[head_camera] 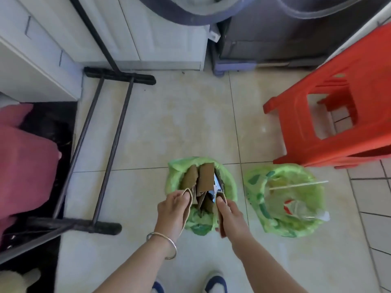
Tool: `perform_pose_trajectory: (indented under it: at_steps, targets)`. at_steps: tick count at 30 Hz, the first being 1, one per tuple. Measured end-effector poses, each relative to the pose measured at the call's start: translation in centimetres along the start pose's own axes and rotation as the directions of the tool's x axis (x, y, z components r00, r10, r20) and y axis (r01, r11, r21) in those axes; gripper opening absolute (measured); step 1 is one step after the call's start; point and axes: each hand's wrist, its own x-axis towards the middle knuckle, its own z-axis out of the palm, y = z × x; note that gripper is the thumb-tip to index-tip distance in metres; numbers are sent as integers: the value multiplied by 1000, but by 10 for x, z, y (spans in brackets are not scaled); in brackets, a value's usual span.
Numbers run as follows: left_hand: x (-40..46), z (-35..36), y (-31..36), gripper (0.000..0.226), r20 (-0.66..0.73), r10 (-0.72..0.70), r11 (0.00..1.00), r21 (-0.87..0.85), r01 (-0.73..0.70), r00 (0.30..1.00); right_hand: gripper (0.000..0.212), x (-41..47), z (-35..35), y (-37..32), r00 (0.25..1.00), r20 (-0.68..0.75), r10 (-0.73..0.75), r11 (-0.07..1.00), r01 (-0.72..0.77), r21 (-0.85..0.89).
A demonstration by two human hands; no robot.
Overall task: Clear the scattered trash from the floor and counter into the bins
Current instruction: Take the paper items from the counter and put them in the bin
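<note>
Two bins lined with green bags stand on the tiled floor. The left bin [173,182] is stuffed with upright brown cardboard pieces [206,176] and a shiny blue-silver wrapper [218,185]. My left hand [172,210] pinches one brown cardboard strip [188,206] at the bin's near left rim. My right hand [229,212] grips another brown cardboard piece [221,218] at the near right rim. The right bin [256,195] holds clear plastic, a red scrap and a thin white stick [298,184] lying across its mouth.
A red plastic stool [330,115] stands at the right behind the right bin. A black metal rack frame [110,144] lies on the floor at the left, beside a pink cloth [25,161]. A white cabinet and washing machines line the back wall.
</note>
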Motion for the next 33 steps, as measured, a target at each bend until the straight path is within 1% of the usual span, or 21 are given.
perform_pose_trajectory:
  at_steps: [2,3,5,7,8,10,12,13,14,16,17,18,19,20,21,23,24,26,28,30,33]
  targets:
    - [30,14,-19,32,-22,-86,996,9,86,996,61,24,16,8,998,47,35,999,-35,17]
    - [44,19,-28,39,-43,-118,993,10,119,992,49,35,23,12,996,76,38,999,-39,14]
    - [67,29,-49,63,-52,-199,980,-15,198,979,26,53,36,17,993,115,23,999,-18,-45]
    - [84,36,-66,84,-9,-276,959,-63,274,961,18,67,43,18,993,118,-13,990,29,-136]
    - [90,38,-70,87,-4,-304,950,-79,302,953,18,73,45,18,993,109,-31,980,52,-192]
    - [98,41,-70,78,-74,-359,928,-132,348,930,25,85,47,19,995,88,-53,928,81,-365]
    - [100,41,-62,65,-150,-394,912,-188,365,907,45,87,49,16,995,62,-84,842,104,-529]
    - [100,42,-58,61,-171,-369,924,-170,342,913,58,85,49,13,993,49,-104,804,113,-583]
    - [99,43,-56,60,-187,-318,947,-100,304,930,66,82,48,12,991,46,-125,763,125,-634]
    - [94,42,-53,57,-207,-160,968,159,195,965,60,75,43,10,983,80,-167,630,169,-758]
    - [92,39,-52,55,-192,-94,929,336,155,977,53,71,41,10,974,112,-195,537,202,-819]
    - [92,37,-54,54,-157,-62,862,489,132,986,47,69,39,13,965,144,-221,443,230,-867]
    - [92,36,-56,52,-119,-61,798,591,120,991,42,68,37,16,956,172,-237,340,247,-907]
    - [94,34,-61,47,-82,-85,759,641,118,993,37,69,37,18,952,205,-227,237,259,-936]
    - [95,34,-65,39,-63,-100,756,644,117,993,39,73,37,22,951,235,-201,154,267,-951]
    - [98,35,-70,15,-65,-130,826,545,144,989,47,78,38,25,948,277,-158,53,288,-956]
    - [100,36,-71,7,-76,-154,877,449,171,985,49,80,38,24,945,285,-159,38,294,-955]
    - [104,38,-70,7,-77,-191,944,257,205,978,48,86,37,24,940,305,-151,35,314,-949]
    - [112,41,-72,13,-77,-191,953,223,204,979,43,96,37,28,935,332,-128,57,341,-938]
    - [125,43,-79,23,-60,-156,918,361,167,986,40,110,38,32,938,329,-105,95,339,-936]
    - [138,48,-80,35,3,-119,779,621,91,993,38,128,40,35,942,316,-110,127,329,-936]
